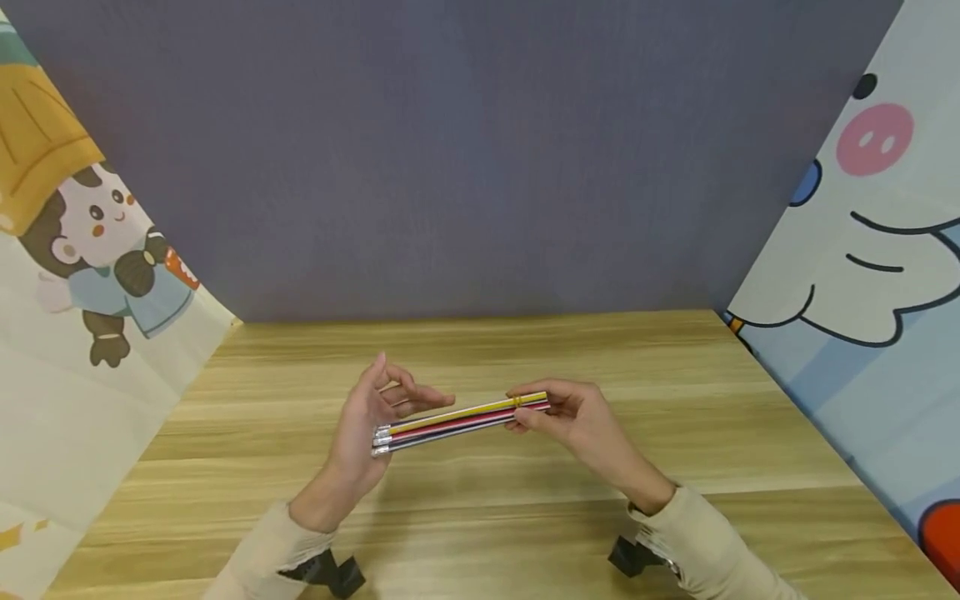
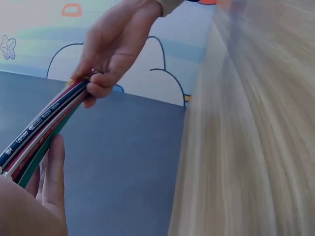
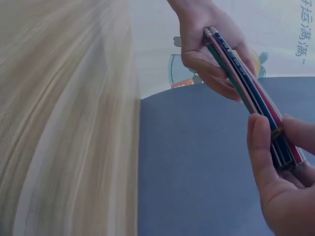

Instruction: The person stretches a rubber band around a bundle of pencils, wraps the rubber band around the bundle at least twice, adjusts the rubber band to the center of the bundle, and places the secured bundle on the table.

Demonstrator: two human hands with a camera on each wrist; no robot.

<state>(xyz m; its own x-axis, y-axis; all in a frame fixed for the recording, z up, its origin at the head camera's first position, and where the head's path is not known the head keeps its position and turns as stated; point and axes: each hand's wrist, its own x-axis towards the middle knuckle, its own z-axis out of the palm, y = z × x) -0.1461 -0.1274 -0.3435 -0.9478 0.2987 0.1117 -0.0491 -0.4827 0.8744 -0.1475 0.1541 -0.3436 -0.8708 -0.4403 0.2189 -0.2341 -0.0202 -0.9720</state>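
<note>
A bundle of striped pencils (image 1: 457, 419) in yellow, red, dark blue and green is held above the table, sloping slightly up to the right. My right hand (image 1: 581, 417) pinches its right end between thumb and fingers. A thin yellow rubber band (image 3: 276, 132) wraps the pencils at that end. At the other end, silver tips meet the palm of my left hand (image 1: 358, 433), whose fingers extend behind the bundle without curling round it. In the left wrist view, lettering shows along a dark blue pencil (image 2: 42, 118).
Below the hands spreads a wood-grain table (image 1: 480, 517). A grey-blue panel (image 1: 480, 158) rises at its back edge. Cartoon-printed sheets stand on the left (image 1: 45, 400) and right (image 1: 847, 283). Small black devices are strapped at both wrists.
</note>
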